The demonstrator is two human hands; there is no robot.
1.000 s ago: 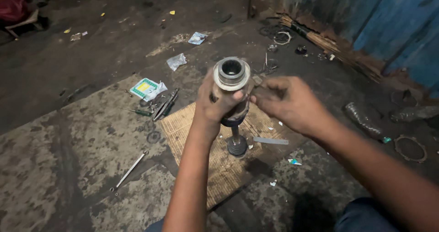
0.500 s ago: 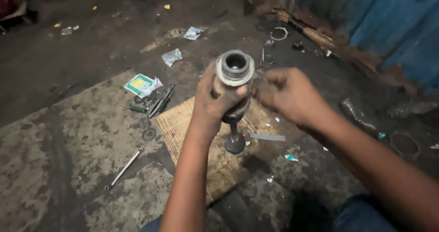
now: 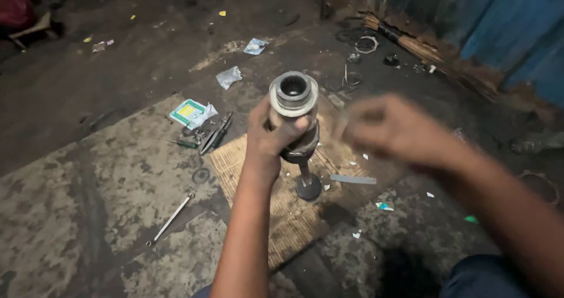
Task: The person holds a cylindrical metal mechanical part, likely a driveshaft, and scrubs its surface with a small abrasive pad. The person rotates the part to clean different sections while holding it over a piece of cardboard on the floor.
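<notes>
Gripping upright axle joint, left hand curled

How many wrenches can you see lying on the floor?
1. The wrench lies on the stained floor, left of the woven mat and the left hand. More could be hidden in the dark tool pile or corners.

axle shaft joint | grey metal, hollow splined cup on top, thin shaft below | upright, slightly tilted | lower end resting on woven mat on floor, centre of scene
</notes>
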